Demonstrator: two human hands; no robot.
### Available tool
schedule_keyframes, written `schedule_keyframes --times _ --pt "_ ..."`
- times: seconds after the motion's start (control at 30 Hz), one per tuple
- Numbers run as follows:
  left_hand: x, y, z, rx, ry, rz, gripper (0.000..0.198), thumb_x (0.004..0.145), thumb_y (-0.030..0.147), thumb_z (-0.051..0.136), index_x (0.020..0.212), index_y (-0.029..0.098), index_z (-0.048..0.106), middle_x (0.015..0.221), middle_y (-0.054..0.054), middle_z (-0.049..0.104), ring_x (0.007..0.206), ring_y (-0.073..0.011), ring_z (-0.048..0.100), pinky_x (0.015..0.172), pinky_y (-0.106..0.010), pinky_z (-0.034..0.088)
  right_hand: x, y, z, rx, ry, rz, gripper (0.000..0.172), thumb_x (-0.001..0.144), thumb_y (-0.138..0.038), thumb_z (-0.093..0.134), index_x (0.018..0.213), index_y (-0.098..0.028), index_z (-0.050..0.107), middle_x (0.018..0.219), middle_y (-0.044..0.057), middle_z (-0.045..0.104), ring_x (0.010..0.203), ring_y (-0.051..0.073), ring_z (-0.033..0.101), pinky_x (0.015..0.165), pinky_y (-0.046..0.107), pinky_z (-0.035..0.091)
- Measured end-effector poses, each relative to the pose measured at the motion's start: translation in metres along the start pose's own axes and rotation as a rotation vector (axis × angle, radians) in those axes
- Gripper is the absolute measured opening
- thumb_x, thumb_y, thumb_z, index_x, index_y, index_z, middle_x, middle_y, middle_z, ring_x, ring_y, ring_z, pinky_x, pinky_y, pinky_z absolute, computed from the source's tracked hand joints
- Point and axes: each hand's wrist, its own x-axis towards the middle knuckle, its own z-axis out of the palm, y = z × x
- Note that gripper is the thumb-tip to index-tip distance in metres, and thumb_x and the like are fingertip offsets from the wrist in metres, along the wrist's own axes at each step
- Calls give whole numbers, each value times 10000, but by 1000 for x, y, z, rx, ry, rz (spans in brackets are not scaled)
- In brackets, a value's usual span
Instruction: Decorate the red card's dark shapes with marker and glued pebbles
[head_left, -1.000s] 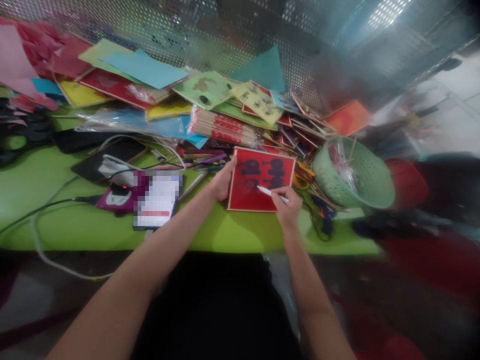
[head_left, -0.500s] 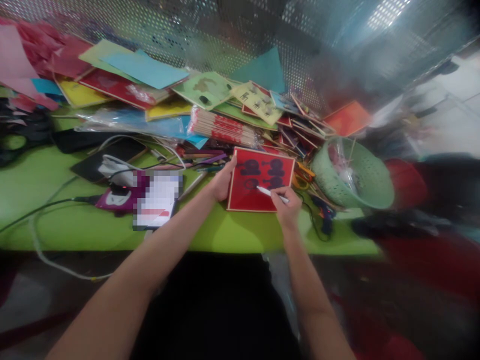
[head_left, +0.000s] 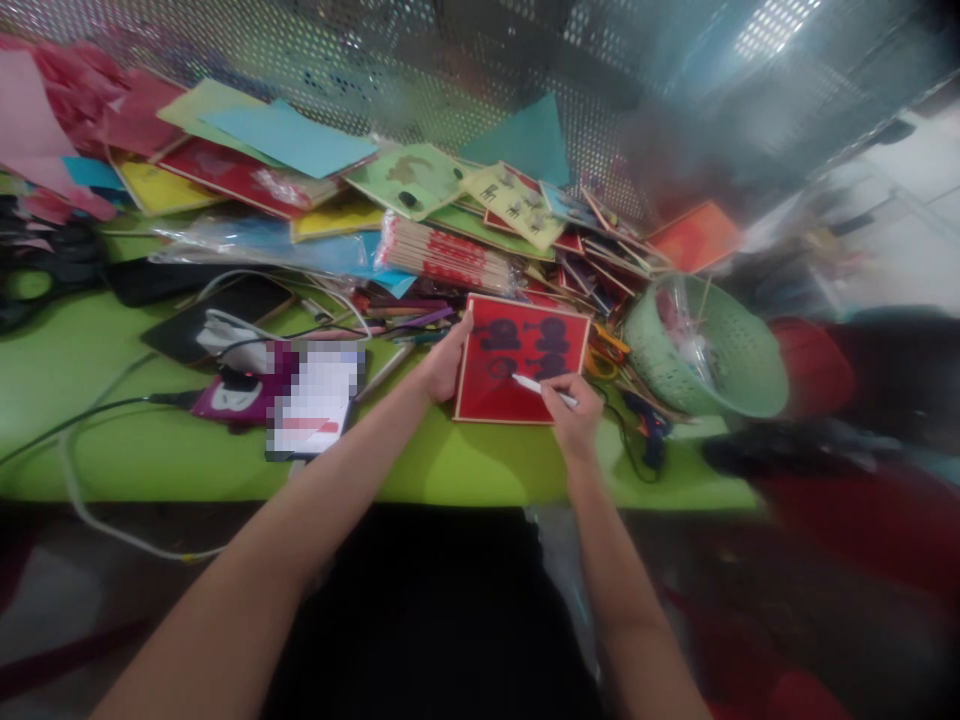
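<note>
A red square board (head_left: 495, 395) with dark painted shapes lies flat on the green table (head_left: 112, 450) in front of me. My left hand (head_left: 446, 362) rests against its left edge, fingers curled and the forefinger stretched along the border, steadying it. My right hand (head_left: 574, 410) pinches a white pen (head_left: 541, 387) whose tip touches the red surface near the middle, beside the dark shapes.
Coloured boards and paper sheets (head_left: 292, 140) pile up along the back. A pack of sticks (head_left: 442, 255) lies behind the board. A green colander (head_left: 705, 345) stands at the right, a glue gun (head_left: 651, 432) before it. Cables and a phone (head_left: 311, 395) sit at the left.
The pen tip has crept slightly left across the red board. The left hand has stayed where it was.
</note>
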Motion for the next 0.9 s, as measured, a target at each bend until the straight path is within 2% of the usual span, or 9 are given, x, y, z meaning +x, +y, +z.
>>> schedule_keyframes --times 0.17,0.57,0.9 --pt "0 0 0 0 -13 4 747 1045 723 366 1492 182 622 1306 -179 772 1252 -377 727 1169 -587 505 0 1 0 4 1 9 131 842 -339 725 784 -224 745 707 -10 723 644 163 624 617 287 487" --pt "0 0 1 -1 2 3 773 1046 730 351 1472 150 634 1279 -191 780 1219 -372 743 1150 -575 523 0 3 -1 -3 6 7 136 839 -342 723 783 -220 747 695 -13 718 634 159 615 610 278 477" --pt "2 -1 -5 -26 -39 -3 775 1052 730 320 1495 170 620 1286 -182 780 1243 -379 731 1157 -589 513 0 4 0 -3 -10 -15 137 861 -352 731 811 -228 761 716 -12 732 627 152 612 600 273 473"
